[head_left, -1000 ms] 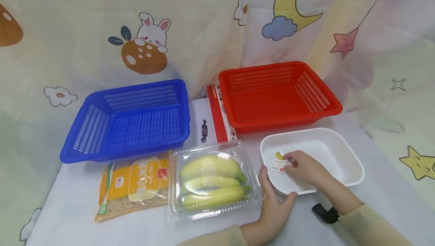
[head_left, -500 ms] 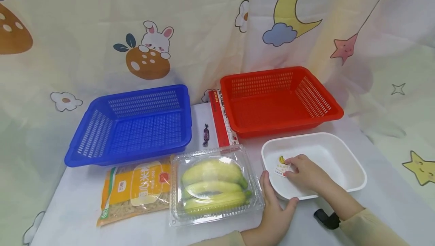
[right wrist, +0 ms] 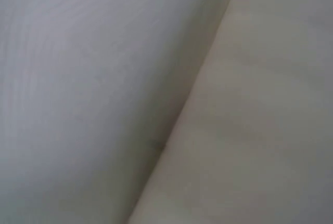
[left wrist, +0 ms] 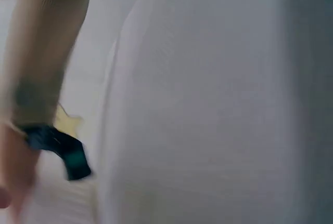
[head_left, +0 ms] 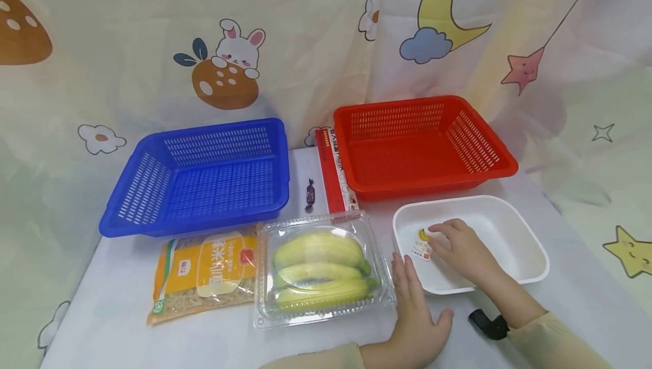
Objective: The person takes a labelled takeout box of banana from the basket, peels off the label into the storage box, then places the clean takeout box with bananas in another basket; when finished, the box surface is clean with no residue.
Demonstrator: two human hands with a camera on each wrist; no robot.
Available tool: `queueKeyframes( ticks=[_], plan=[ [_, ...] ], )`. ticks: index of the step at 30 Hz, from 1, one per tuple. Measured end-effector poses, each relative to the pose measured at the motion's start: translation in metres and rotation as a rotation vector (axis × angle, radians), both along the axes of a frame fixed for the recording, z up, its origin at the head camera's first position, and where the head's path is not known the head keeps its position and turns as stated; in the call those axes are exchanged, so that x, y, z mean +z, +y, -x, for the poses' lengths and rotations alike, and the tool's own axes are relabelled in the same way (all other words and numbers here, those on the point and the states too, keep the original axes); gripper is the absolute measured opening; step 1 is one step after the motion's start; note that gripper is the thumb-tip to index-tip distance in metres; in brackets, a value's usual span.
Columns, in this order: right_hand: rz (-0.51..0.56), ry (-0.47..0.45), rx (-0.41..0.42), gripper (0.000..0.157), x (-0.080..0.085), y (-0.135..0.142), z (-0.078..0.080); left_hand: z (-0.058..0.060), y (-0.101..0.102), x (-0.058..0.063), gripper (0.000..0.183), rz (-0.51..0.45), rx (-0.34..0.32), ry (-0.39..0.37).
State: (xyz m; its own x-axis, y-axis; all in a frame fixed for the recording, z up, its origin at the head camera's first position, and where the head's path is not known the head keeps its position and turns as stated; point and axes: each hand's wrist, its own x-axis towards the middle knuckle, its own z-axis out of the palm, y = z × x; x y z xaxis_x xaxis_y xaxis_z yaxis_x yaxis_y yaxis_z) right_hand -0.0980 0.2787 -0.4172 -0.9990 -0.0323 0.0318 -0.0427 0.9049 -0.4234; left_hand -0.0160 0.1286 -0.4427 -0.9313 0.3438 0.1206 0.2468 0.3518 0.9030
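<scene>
In the head view a small white card with a banana picture (head_left: 421,245) lies at the left end of a white plastic tub (head_left: 519,250). My right hand (head_left: 466,253) is inside the tub, its index finger and thumb spread apart at the card's right edge. Beside the tub's near left corner, my left hand (head_left: 415,312) has straight fingers and its thumb held out. A clear clamshell box of bananas (head_left: 321,270) stands just left of that hand. The left wrist view is blurred and shows the other forearm (left wrist: 41,63); only pale surfaces fill the right wrist view.
A blue basket (head_left: 219,188) stands back left, a red basket (head_left: 423,154) back right. Between them lie a wrapped candy (head_left: 310,195) and a red-and-white package (head_left: 333,176). An orange noodle bag (head_left: 204,275) sits front left. A black wrist strap (head_left: 488,324) shows near my right sleeve.
My right hand has lowered the card into the tub, and its finger and thumb have parted. The left hand's thumb has come away from the tub's rim. The head view has shifted slightly.
</scene>
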Motion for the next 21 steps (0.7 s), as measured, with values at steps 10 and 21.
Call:
queueKeyframes(
  ticks=[10, 21],
  plan=[
    [0.163, 0.277, 0.108, 0.025, 0.021, -0.019, -0.020, -0.009, -0.034, 0.041, 0.069, 0.224, -0.149, 0.838],
    [0.317, 0.372, 0.328, 0.065, 0.032, -0.062, -0.046, 0.027, -0.116, 0.095, 0.045, -0.025, -0.084, 0.927]
  ],
)
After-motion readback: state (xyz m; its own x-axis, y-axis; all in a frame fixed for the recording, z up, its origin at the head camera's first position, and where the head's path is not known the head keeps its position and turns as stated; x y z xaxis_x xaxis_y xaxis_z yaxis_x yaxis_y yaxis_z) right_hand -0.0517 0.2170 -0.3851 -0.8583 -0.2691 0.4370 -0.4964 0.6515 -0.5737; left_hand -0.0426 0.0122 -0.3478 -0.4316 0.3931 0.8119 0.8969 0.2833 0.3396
